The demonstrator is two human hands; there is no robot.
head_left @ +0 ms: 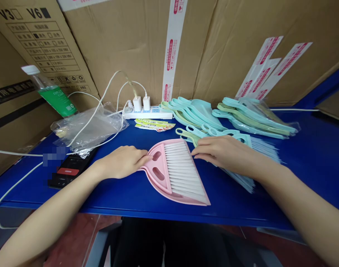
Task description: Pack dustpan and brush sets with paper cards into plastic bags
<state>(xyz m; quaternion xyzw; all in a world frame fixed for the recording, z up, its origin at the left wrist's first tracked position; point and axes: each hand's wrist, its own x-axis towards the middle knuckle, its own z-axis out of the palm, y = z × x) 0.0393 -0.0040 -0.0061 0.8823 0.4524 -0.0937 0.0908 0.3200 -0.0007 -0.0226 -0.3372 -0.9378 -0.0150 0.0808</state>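
A pink dustpan (183, 198) lies on the blue table with a pink brush (183, 167) nested in it, its white bristles spread to the right. My left hand (127, 161) pinches the handle end at the left. Beside the dustpan's upper right edge is my right hand (213, 152), thumb and fingers close together; whether they grip anything is too small to tell. Behind and under the right hand lie several blue and green brushes (263, 148). Several light-blue and green dustpans (197, 111) are stacked farther back.
Wrapped dustpans (255, 118) lie at the back right. A white power strip (149, 114) with chargers and cables stands by the cardboard boxes (130, 40). Colourful labels (154, 125) lie before it. Leftward are a plastic bag (88, 126), a bottle (56, 98) and a black item (72, 168).
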